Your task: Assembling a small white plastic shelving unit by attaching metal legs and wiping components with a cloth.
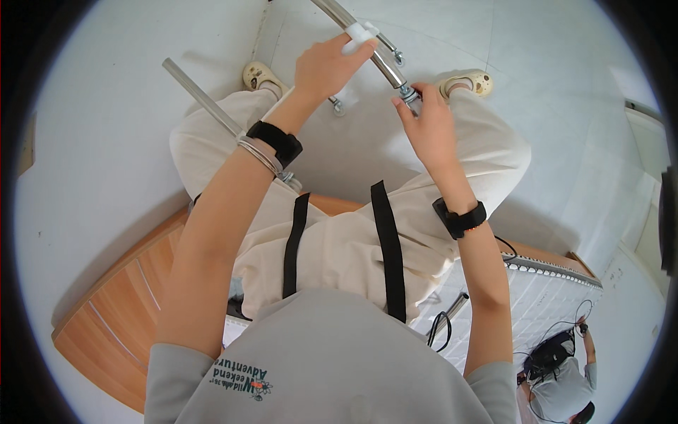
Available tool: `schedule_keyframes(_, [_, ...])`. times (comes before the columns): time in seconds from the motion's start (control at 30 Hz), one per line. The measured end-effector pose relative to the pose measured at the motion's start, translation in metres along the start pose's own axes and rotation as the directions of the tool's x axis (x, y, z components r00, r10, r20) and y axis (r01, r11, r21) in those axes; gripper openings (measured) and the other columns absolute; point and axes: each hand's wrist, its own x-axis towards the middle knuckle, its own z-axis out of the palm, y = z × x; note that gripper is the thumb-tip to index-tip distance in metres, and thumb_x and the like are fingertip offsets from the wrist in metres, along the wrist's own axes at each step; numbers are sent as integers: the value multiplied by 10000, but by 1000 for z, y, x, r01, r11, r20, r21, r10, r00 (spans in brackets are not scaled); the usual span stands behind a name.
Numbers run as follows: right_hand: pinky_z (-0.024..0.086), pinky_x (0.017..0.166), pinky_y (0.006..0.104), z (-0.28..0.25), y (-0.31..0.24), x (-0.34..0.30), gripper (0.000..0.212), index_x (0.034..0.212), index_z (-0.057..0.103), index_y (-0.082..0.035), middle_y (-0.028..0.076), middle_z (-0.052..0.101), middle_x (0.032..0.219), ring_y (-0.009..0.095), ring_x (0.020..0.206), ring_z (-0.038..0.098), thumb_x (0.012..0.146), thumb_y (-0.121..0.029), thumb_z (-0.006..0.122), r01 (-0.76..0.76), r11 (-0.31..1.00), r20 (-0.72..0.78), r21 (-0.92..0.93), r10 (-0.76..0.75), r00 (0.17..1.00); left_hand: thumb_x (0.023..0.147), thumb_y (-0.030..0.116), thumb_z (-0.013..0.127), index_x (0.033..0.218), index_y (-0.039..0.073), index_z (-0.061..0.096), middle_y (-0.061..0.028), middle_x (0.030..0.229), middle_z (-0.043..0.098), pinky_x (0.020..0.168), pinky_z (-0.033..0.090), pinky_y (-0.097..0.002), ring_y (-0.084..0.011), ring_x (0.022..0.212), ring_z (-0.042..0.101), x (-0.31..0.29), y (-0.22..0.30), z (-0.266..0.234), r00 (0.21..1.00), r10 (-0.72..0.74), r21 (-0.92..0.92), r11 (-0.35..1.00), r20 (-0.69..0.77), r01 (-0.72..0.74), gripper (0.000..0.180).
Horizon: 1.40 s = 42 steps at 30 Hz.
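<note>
My left hand (pixel 326 69) is closed around a white plastic connector (pixel 361 32) on a shiny metal tube (pixel 385 65). The tube slants from the top edge down toward my right hand (pixel 432 128). There, my thumb and fingers pinch a small caster (pixel 407 95) at the tube's lower end, and its stem shows at the tube mouth. My fingers partly hide the wheel. Another caster (pixel 337 107) shows just below the left hand, and a further one (pixel 399 58) lies beyond the tube.
A second metal tube (pixel 201 96) leans by my left leg, with a caster (pixel 289 180) near its lower end. Wooden panels (pixel 120 304) stand behind me on the left. At lower right are a white slatted surface (pixel 522 300), a black cable (pixel 439 332) and another person (pixel 561 385).
</note>
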Motion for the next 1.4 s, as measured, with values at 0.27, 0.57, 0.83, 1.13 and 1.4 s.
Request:
schedule_keyframes(0.27, [444,580,368,0,4,10,300,906,513,18,182,568,771,341,632,550,774,-238,598,-29,997,37,71,26,999,784,528,468,994,142,604,-114,680,601,627,425,-345,-279,675,576,2,-6,4,1000,-1,26,1000,-19,1,460])
schedule_keyframes(0.57, [411,581,230,-10,35,41,259,894,561,-16,38,552,705,107,624,514,799,-256,583,-411,750,572,518,54,819,787,513,469,1065,152,581,-121,746,618,654,430,-346,-291,716,583,-2,-5,0,996,-79,54,995,-29,81,469])
schedule_keyframes(0.83, [418,693,243,-16,41,34,352,1010,526,-9,44,551,839,122,739,526,844,-319,526,-757,325,813,566,-71,578,791,511,461,1058,178,587,-103,697,604,630,426,-339,-259,685,579,-2,-4,-1,997,-55,69,996,63,50,445])
schedule_keyframes(1.13, [425,680,336,-15,4,-2,373,921,525,-20,106,557,886,240,791,548,703,-293,655,179,950,118,-254,-153,981,754,531,490,948,188,623,-78,581,581,591,450,-348,-258,604,584,-1,-2,7,1000,2,58,998,-8,-1,416])
schedule_keyframes(1.4, [415,633,346,0,7,7,306,880,523,-20,92,561,800,253,724,539,721,-255,637,307,926,13,-220,-312,950,761,536,483,941,166,619,-85,586,581,585,445,-347,-262,607,584,-4,-12,3,998,-30,-27,999,-53,28,434])
